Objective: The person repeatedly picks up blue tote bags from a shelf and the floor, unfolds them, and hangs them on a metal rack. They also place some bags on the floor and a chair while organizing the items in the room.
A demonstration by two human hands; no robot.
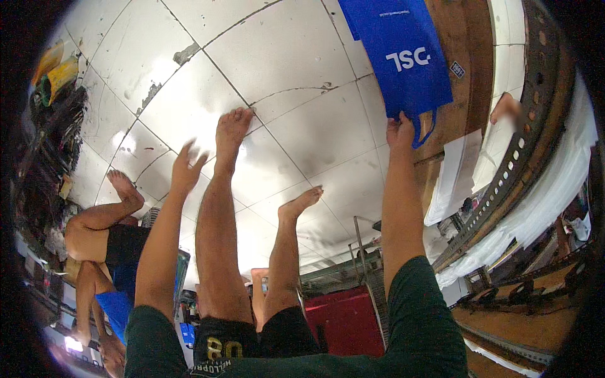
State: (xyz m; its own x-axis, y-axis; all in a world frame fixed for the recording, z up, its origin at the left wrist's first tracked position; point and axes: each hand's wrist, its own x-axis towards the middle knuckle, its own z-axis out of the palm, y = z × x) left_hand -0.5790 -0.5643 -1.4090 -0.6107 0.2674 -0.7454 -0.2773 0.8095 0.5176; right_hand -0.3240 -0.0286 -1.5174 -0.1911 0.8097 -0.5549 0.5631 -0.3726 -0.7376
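Observation:
My right hand is closed on the near edge of a blue tote bag, beside its dangling loop handle. White print shows upside down on the bag, which stretches away from me to the top of the view. Under and beside the bag is a brown cardboard surface. My left hand is in the air over the tiled floor, left of my bare foot. Its fingers are spread and slightly smeared by motion, with nothing in them.
White cracked tiles cover the floor. A seated person in blue is at the left, near dark clutter. At the right run a perforated metal rail, white sheets and plastic wrap. A red panel is behind my legs.

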